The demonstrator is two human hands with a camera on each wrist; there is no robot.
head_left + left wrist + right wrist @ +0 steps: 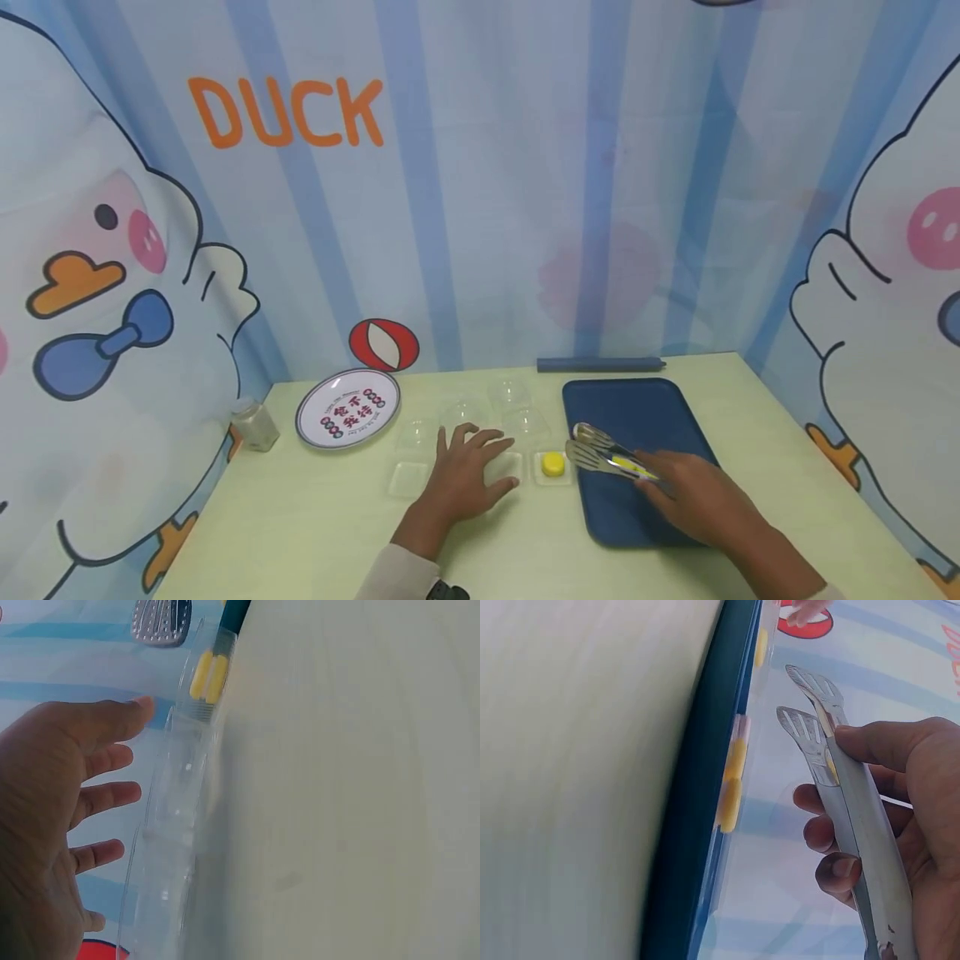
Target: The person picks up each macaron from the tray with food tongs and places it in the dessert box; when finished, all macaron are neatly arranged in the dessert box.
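Note:
My right hand (701, 500) holds metal tongs (855, 802) with slotted heads, which hang over the dark blue tray (637, 408). Thumb and curled fingers wrap the tongs' arms, and the heads stand a little apart. Yellow pieces (735, 761) show on the tray in the right wrist view, partly hidden by the tongs in the head view. Left of the tray, a yellow macaron (552, 464) sits in a small clear plastic box (206, 705). My left hand (472, 471) hovers with spread fingers over more clear boxes (176, 772), hiding part of them.
Several clear domed lids (510, 392) stand behind the left hand. A white plate (348, 408) with red characters lies at the back left, near a small jar (255, 425). Behind the tray, a dark blue bar (600, 365) lies along the table's back edge, by the curtain (487, 208).

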